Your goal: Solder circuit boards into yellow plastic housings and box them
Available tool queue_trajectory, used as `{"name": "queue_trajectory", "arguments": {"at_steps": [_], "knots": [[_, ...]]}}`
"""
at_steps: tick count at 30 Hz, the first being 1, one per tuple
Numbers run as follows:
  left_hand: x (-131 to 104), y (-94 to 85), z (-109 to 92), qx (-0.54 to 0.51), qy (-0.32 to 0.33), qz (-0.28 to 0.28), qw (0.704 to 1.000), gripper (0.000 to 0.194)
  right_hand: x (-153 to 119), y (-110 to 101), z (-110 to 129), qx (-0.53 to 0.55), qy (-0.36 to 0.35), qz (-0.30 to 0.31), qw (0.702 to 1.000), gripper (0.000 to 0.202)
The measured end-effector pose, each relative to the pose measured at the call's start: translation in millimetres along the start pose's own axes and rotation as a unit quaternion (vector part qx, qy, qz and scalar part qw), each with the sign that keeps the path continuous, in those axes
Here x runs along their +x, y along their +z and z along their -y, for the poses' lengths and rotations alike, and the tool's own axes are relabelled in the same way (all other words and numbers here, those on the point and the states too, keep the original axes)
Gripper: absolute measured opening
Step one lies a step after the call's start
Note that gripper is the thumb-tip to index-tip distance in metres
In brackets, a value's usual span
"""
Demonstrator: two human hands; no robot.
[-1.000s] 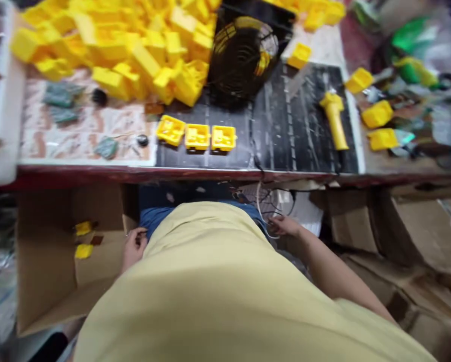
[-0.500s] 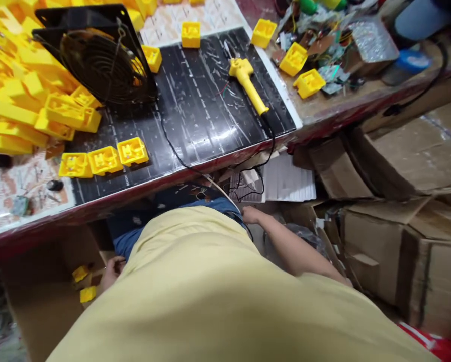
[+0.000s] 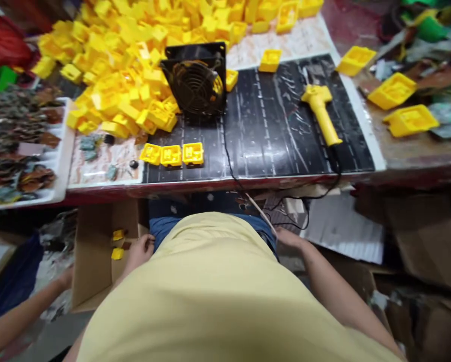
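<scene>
My left hand (image 3: 142, 248) is low at my left hip with its fingers curled; whatever is inside them, if anything, is hidden. Beside it stands an open cardboard box (image 3: 93, 251) with two yellow plastic pieces (image 3: 117, 253) in it. My right hand (image 3: 287, 237) hangs at my right thigh, touching or close to the pale cable (image 3: 261, 212); its fingertips are out of sight. On the table's black mat (image 3: 263, 146), three yellow housings (image 3: 171, 156) lie in a row near the front edge. A yellow soldering iron (image 3: 325, 118) rests on the right.
A black fan (image 3: 197, 83) stands before a large heap of yellow housings (image 3: 123, 85). At left, a white tray (image 3: 64, 151) holds circuit parts. Another person's arm (image 3: 32, 306) reaches toward the box. Cardboard (image 3: 423, 236) and a white stack (image 3: 346, 226) are under the table at right.
My view has swung left, so the table's things appear farther right. The tray and another person's arm have come into view. Both my hands stay low at my sides.
</scene>
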State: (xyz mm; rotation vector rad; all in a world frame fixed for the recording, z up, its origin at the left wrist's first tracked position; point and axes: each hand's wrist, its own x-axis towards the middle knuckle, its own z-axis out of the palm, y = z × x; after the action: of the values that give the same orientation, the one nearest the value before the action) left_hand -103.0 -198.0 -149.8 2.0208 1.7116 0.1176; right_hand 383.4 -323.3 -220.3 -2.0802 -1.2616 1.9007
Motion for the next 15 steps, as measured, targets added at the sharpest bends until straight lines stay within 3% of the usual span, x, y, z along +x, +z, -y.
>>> {"name": "queue_trajectory", "arguments": {"at_steps": [3,7,11,15], "knots": [[-2,-4.6,-1,-0.01,-0.011,0.012,1.0,0.023,-27,-16,-1,0.042,-0.021,0.035,0.998,0.081],[2,-12.3,-11,-0.025,0.01,0.027,0.999,0.031,-75,-39,15,0.096,-0.084,0.008,0.992,0.102],[18,-28.8,-33,-0.046,0.068,0.036,0.996,0.039,-112,-64,25,0.073,-0.099,-0.062,0.99,0.079],[34,-52.7,-65,-0.06,0.182,-0.003,0.981,0.034,-142,-82,-9,0.045,-0.094,-0.203,0.974,0.072]]}}
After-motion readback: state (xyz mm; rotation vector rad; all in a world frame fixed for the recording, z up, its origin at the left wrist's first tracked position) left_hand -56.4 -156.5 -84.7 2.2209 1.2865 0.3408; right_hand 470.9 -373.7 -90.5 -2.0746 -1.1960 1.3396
